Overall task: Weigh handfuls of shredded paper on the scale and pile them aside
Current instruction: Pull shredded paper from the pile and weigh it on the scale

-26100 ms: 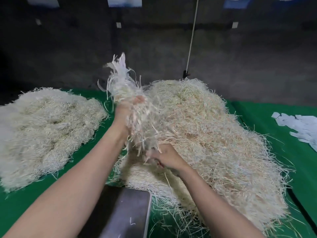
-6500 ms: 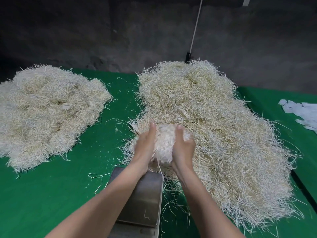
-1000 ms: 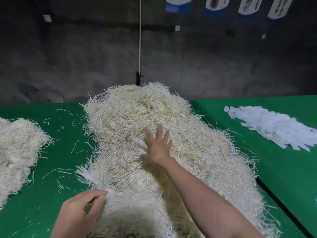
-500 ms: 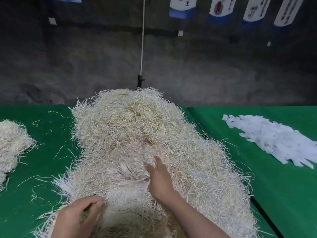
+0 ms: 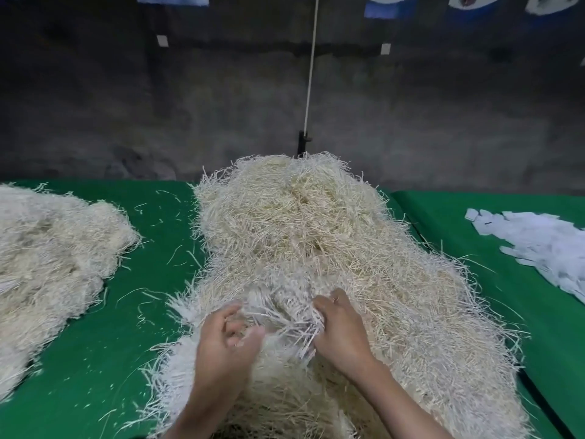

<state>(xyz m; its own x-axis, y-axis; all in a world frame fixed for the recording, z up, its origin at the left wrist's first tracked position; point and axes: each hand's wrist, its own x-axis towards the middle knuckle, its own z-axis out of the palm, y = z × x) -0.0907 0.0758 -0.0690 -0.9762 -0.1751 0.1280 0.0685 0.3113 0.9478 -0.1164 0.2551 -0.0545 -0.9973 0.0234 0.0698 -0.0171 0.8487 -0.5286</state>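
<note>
Both my hands are down in the near end of the big heap of shredded paper (image 5: 300, 236). My left hand (image 5: 224, 343) has its fingers (image 5: 229, 315) curled in toward the thumb, pinching pale strips at the left end of a tuft of shredded paper (image 5: 280, 313). Blur softens that hand, so I cannot tell how much it has caught. My right hand (image 5: 340, 331) has its fingers (image 5: 323, 304) bent and dug in, clamped on the right end of the same tuft. The tuft spans the gap between the two sets of fingers. It is whiter than the straw-coloured mass and its lower strands merge into the heap beneath.

The heap runs away from my fingers toward the far edge of the green worktop (image 5: 95, 369), widens to the right of my right fingers, and comes back under both forearms. Left of my left fingers the worktop shows, scattered with loose strips (image 5: 148, 293). Further left, well apart from my hands, lies a second pile of shredded paper (image 5: 47, 251). Far to the right of my right fingers, past a dark seam in the green cover, is a spread of flat white paper slips (image 5: 538, 248).

Straight ahead of my fingers, at the heap's far edge, a black clamp (image 5: 302, 142) meets a white cord (image 5: 311, 64) that rises against the dark concrete wall (image 5: 126, 106).
</note>
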